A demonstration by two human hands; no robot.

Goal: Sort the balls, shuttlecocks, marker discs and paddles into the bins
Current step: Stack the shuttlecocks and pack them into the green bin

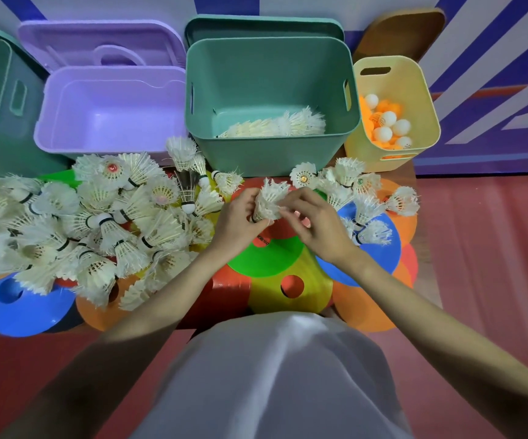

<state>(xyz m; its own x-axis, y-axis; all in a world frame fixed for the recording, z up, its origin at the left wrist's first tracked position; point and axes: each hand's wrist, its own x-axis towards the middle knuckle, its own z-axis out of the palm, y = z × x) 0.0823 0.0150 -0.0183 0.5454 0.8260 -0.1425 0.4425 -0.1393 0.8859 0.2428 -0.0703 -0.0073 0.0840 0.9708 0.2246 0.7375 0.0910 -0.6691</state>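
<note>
both hands meet just in front of green bin [272,90]. left hand [237,220] curls round cork end of small shuttlecock stack [269,202]; right hand [313,223] pinches feather skirt with fingertips. judged very light, feathers brittle and crushable: hold by cork base, not skirt. more shuttlecocks already inside bin.

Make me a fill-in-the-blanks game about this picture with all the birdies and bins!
1. Both hands hold a white ____.
2. The shuttlecocks already sorted lie in the ____ bin.
3. The yellow bin holds white and ____ balls.
4. The purple bin has ____ inside.

Missing words: shuttlecock; green; orange; nothing
</note>
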